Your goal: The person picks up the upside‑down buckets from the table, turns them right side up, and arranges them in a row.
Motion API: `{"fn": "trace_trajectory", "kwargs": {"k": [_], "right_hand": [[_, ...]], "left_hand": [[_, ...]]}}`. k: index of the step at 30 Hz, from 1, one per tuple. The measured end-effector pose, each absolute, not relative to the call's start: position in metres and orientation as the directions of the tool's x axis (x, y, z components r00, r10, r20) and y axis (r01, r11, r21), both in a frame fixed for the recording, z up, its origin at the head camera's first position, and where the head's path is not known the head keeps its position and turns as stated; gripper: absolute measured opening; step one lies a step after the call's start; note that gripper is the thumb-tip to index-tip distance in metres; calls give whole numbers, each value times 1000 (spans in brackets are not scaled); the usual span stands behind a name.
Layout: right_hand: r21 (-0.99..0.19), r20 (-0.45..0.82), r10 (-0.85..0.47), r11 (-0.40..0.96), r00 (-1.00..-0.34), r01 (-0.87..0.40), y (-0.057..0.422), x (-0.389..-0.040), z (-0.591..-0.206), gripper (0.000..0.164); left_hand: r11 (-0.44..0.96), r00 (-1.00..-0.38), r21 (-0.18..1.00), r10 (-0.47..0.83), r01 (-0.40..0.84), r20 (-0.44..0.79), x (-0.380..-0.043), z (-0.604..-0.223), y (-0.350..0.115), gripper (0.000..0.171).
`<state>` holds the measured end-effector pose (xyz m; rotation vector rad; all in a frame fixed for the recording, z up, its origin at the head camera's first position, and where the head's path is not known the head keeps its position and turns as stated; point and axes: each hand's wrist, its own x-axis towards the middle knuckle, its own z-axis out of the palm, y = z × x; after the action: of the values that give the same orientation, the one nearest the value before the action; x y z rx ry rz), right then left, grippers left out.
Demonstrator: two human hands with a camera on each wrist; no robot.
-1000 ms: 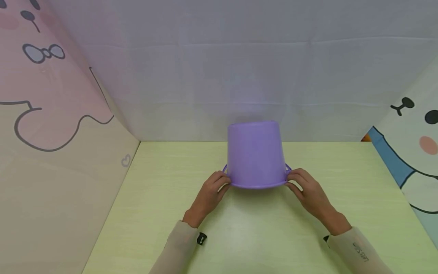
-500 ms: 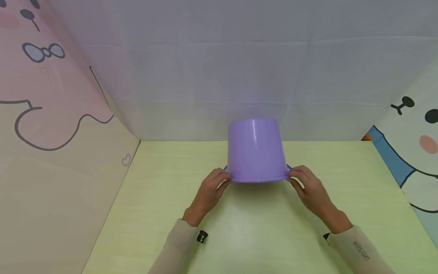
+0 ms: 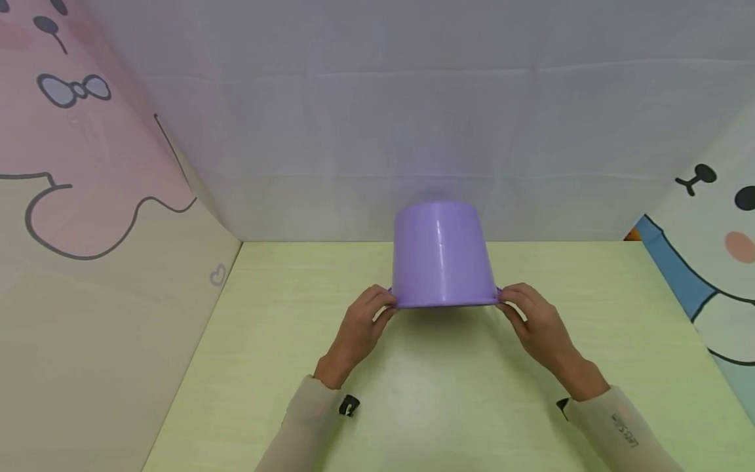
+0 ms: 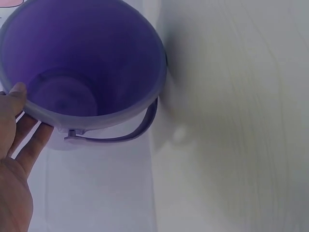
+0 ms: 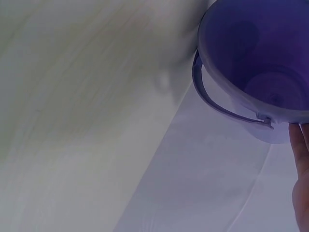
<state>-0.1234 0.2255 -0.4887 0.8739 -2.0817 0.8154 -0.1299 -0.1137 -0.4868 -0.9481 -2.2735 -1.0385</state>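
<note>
A purple bucket (image 3: 444, 255) is tipped with its mouth toward the person and its base toward the back wall. My left hand (image 3: 360, 331) pinches the rim at its left side, thumb inside and fingers outside in the left wrist view. On the opposite side, my right hand (image 3: 542, 331) grips the rim between thumb and fingers. The bucket's handle (image 4: 118, 138) hangs from its pivots on the table side of the mouth. Both wrist views look into the bucket, and its round bottom (image 5: 275, 91) shows with nothing in it.
A pale yellow-green table (image 3: 413, 406) lies beneath, bounded by a whitish back wall (image 3: 307, 157). Side panels with cartoon prints stand at left (image 3: 106, 295) and right (image 3: 731, 262). A dark strap piece (image 3: 349, 406) shows by the left cuff.
The bucket's near rim has risen in the head view and moved slightly away from the person, tilting a little further. Both hands have gone with it, keeping their hold on the rim.
</note>
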Motion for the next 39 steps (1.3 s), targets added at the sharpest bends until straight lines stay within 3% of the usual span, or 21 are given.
{"fn": "trace_trajectory", "kwargs": {"k": [22, 39], "right_hand": [[-296, 807, -289, 557, -515, -776, 223, -126, -482, 42], [-360, 769, -289, 541, -570, -760, 222, -127, -477, 44]], "left_hand": [[416, -672, 533, 370, 737, 641, -132, -480, -112, 18], [412, -701, 569, 362, 712, 615, -134, -477, -112, 18]]}}
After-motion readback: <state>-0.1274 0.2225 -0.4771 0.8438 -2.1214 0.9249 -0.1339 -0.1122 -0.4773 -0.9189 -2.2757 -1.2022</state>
